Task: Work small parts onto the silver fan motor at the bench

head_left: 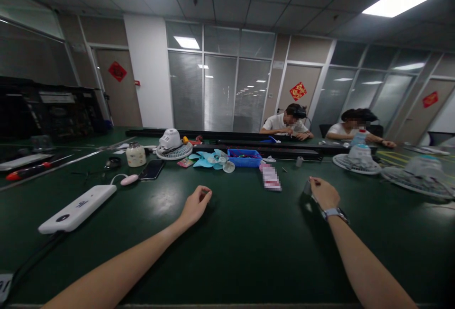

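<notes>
Right of the middle of the green bench (245,252), the right hand (324,195) has its thumb and fingers clamped on a small grey cylinder (307,186); I cannot tell whether the cylinder touches the surface. A watch (334,212) sits on that wrist. The left hand (196,203) is well apart from it, nearer the left edge, fingers loosely curled with the thumb close to the index finger; I cannot tell whether they meet. Towards the far edge lie light-blue fan blades (209,159), a blue tray (246,162) just beside them and a blurred pink-and-white thing (271,179). A long white box (80,208) lies towards the near left corner, and two people (277,122) sit along the far edge
</notes>
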The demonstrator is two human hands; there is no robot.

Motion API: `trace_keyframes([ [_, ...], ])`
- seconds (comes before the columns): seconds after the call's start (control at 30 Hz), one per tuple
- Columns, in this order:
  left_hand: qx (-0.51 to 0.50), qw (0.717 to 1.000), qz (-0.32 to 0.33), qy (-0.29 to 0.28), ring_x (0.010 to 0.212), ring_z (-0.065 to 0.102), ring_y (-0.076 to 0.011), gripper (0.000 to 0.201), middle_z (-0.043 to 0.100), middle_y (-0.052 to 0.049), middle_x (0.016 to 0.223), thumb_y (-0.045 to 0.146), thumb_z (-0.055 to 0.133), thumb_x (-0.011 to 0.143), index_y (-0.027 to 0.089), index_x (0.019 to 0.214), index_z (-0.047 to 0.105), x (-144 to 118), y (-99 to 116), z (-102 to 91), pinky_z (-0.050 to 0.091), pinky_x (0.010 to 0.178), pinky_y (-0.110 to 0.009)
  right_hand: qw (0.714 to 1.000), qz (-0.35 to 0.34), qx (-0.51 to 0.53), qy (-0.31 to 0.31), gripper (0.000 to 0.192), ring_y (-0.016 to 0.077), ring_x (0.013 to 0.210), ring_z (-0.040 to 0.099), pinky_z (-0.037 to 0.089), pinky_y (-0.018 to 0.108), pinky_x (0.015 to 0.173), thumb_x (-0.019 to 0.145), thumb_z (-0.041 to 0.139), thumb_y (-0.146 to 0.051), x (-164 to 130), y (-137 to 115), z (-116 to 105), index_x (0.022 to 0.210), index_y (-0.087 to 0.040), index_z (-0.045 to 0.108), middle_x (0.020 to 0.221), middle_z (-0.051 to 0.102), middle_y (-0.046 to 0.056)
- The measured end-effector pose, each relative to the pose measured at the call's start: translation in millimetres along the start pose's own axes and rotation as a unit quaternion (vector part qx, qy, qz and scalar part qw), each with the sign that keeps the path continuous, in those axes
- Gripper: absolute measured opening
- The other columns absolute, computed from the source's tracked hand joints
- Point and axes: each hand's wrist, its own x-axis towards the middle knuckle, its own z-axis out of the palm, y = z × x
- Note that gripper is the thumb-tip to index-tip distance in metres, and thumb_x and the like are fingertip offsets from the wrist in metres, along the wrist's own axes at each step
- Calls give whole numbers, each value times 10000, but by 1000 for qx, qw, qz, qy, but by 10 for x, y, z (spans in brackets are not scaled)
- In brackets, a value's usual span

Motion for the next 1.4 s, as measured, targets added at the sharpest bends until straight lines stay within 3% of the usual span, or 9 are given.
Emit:
trace_keyframes([
  [0.2, 1, 1000, 1, 1, 730, 633, -204, 338, 637, -5, 739, 503, 461, 867, 207, 986, 576, -14, 19, 0, 450, 663, -296, 1000, -3, 6, -28, 620, 326, 919, 672, 486, 393, 711, 805, 539, -600, -25, 59, 139, 1286, -212, 597, 1076, 712, 160],
  [0.33, -1, 1000, 5, 5, 715, 621, -198, 327, 615, 1, 718, 486, 469, 865, 199, 986, 570, -16, 21, 11, 449, 661, -294, 998, 13, 10, -61, 562, 332, 993, 657, 494, 395, 778, 805, 592, -518, -9, 88, 128, 1226, -148, 632, 1115, 696, 185],
  [0.5, 11, 998, 18, 57, 815, 608, -204, 459, 630, -38, 929, 510, 508, 859, 204, 1201, 495, -13, 27, 2, 472, 707, -310, 991, -18, 131, 3, 491, 309, 970, 664, 499, 406, 813, 798, 615, -500, -235, -382, -87, 1161, -171, 650, 1038, 722, 141],
  [0.57, 29, 993, 33, 108, 906, 583, -223, 546, 604, -62, 1048, 519, 540, 847, 223, 1296, 443, -30, 55, 13, 479, 738, -326, 966, -85, 245, -14, 486, 263, 924, 677, 509, 379, 820, 792, 631, -487, -517, -754, -131, 1163, -173, 639, 1029, 725, 117],
  [0.67, 62, 986, 62, 143, 1050, 522, -258, 618, 554, -78, 1180, 525, 582, 833, 268, 1369, 409, -95, 135, 71, 466, 857, -385, 884, -208, 379, -175, 448, 216, 897, 682, 524, 351, 829, 784, 660, -447, -1070, -1312, -98, 1136, -171, 645, 1021, 725, 89],
  [0.77, 90, 986, 102, 92, 1156, 456, -278, 566, 516, -73, 1244, 521, 598, 837, 318, 1351, 476, -182, 230, 165, 402, 987, -448, 813, -294, 408, -293, 408, 194, 930, 673, 515, 345, 870, 770, 698, -376, -1542, -1678, -23, 1130, -192, 647, 1045, 719, 59],
  [0.83, 99, 986, 123, 52, 1199, 420, -283, 466, 497, -67, 1263, 510, 592, 849, 348, 1284, 563, -217, 278, 228, 376, 1023, -464, 789, -312, 410, -335, 379, 190, 924, 672, 517, 340, 860, 762, 712, -331, -1730, -1782, 16, 1114, -203, 651, 1037, 719, 44],
  [1.1, 104, 987, 111, 41, 1210, 370, -327, 254, 495, -64, 1254, 535, 637, 814, 356, 936, 771, -42, 382, 314, 362, 1012, -522, 801, -302, 389, -341, 352, 199, 880, 663, 517, 335, 785, 785, 707, -386, -1861, -1768, 45, 1089, -218, 647, 986, 711, 31],
  [1.4, 127, 985, 87, 83, 1171, 420, -299, 243, 563, -57, 1186, 512, 637, 820, 355, 948, 773, 52, 215, 38, 332, 1022, -483, 811, -303, 366, -341, 353, 194, 875, 668, 522, 333, 800, 799, 690, -420, -1869, -1787, -36, 1090, -223, 653, 1001, 717, 32],
])
